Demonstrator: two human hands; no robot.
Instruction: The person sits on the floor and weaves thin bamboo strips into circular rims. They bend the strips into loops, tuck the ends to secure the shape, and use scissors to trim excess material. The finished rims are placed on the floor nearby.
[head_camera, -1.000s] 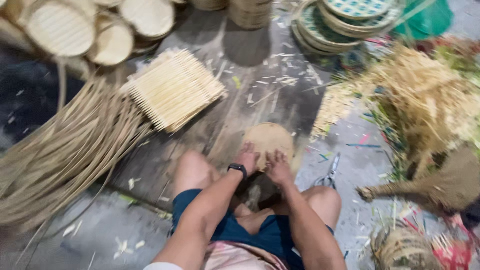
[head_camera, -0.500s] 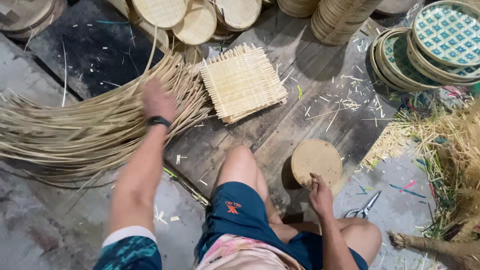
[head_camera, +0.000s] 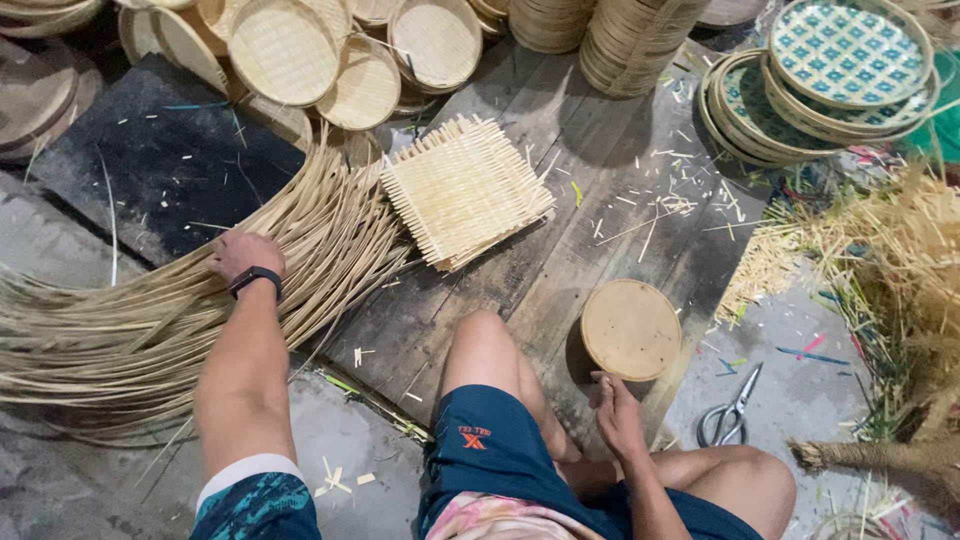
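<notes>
So, person sitting on the floor with bare knees up, working on a dark wooden board (head_camera: 600, 290). Left hand (head_camera: 243, 255) (smartwatch on that wrist) is stretched way out to the side and planted on a big bundle of long bamboo strips (head_camera: 150, 320) that fans across the floor. The fingers are buried in the strips, so I honestly cannot tell whether they're spread or pinching one.

Right hand (head_camera: 615, 410) sits close to the body, just beside the right knee, with fingers (head_camera: 603, 381) loosely curled and touching the near edge of a small round woven disc (head_camera: 632, 328). It's more resting against the rim than gripping it. The disc lies flat on the board, between the two knees and a bit toward the right.

Other stuff around: a square woven mat (head_camera: 466, 190) with loose ends sticking out lies on the board just past the strips, touching their tips. Stacks of round plain baskets (head_camera: 290, 50) line the far edge, and teal-patterned trays (head_camera: 850, 55) are piled at the far right. Scissors (head_camera: 732, 412) lie on the grey floor, near the right knee, and a messy heap of straw offcuts (head_camera: 880, 260) sits beyond them.
</notes>
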